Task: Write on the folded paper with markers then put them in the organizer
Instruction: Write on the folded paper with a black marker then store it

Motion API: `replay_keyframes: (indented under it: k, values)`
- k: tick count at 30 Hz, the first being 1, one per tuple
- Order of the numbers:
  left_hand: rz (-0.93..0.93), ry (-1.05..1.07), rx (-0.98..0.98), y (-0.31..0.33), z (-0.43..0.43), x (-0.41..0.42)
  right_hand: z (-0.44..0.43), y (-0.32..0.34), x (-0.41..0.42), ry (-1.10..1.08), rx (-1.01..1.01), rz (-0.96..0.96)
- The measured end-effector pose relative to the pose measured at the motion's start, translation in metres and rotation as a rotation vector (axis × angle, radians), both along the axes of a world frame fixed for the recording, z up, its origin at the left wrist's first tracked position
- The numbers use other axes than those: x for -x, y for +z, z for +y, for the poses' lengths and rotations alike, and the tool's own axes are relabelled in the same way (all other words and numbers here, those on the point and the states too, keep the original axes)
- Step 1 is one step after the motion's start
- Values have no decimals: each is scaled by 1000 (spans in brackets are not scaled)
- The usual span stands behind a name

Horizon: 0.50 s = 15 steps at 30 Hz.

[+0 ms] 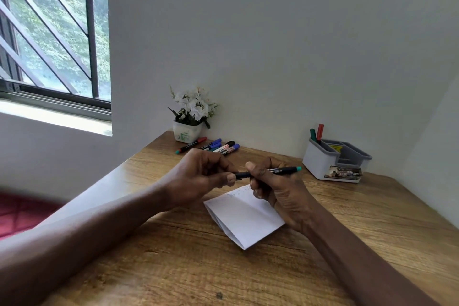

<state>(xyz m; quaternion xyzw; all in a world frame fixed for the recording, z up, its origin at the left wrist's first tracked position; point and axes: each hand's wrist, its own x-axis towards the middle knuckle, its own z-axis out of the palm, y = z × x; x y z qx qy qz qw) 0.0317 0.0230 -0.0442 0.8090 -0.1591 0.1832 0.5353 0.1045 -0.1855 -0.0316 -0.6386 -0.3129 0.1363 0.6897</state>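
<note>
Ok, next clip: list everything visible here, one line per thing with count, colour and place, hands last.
Table: one, wood-grain brown, fills the lower frame.
Folded paper: one, white, table centre, below the hands.
Held marker: one, black barrel with teal end, above the paper.
Loose markers: a cluster, exact count unclear, red, blue, black and teal caps, lying by the flower pot.
Flower pot: one, white with white flowers, back edge against the wall.
Organizer: one, grey, back right of the table.
Markers in organizer: two, green and red, upright in its left compartment.
Window: one, dark frame with bars, upper left.
Left hand: grips the marker's left end.
Right hand: grips the marker's barrel.
</note>
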Motion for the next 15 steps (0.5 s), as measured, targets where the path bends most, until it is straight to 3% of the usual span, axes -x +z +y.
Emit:
replay_keyframes:
  k: [3, 7, 11, 15]
  values:
    - [-11, 80, -72, 0, -8, -5, -3, 5, 0, -37, 11, 53]
    - [-60, 326, -458, -1, 2, -8, -6, 7, -7, -180, -22, -20]
    - [43, 299, -724, -4, 16, -9, -12, 4, -16, -342, 50, -154]
    - [124, 256, -814, -6, 13, -15, -17, 6, -23, -326, 105, -67]
